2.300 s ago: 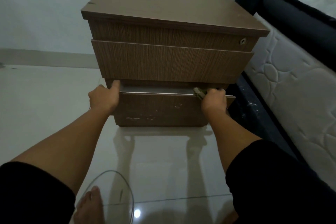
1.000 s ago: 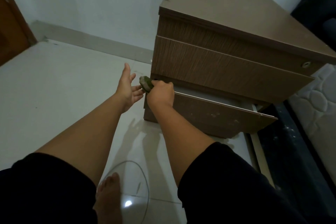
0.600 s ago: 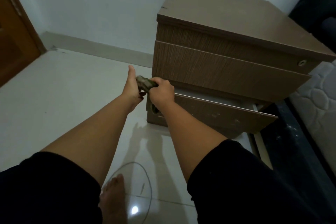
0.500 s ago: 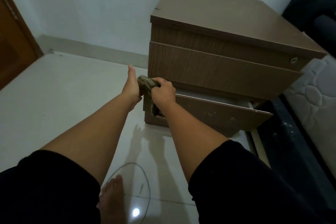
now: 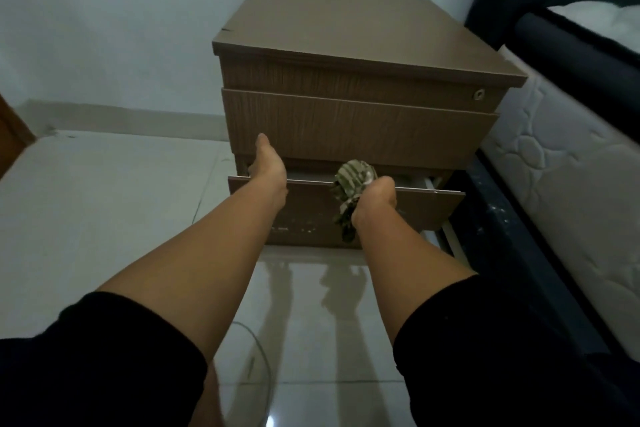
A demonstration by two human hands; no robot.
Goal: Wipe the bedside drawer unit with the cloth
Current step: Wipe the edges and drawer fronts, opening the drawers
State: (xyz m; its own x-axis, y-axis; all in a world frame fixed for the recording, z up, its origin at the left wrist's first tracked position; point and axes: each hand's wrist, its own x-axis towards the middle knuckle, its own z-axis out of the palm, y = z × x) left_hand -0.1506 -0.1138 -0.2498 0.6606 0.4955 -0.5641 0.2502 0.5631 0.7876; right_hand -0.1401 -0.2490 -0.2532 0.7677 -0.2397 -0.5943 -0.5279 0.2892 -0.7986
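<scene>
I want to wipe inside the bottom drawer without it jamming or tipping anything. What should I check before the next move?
1. Cloth gripped: ok. The right hand is closed on the cloth, which is bunched with a tail hanging down.
2. Bottom drawer open: ok, but only part way.
3. Drawer running straight: not ok. Its front sits skewed, the right end further out.
4. Drawer steadied: ok. The left hand rests on its top edge near the left end.
5. Drawer interior clear: cannot tell, hidden behind the front.
6. Top of the unit clear: ok, nothing stands there.
</scene>
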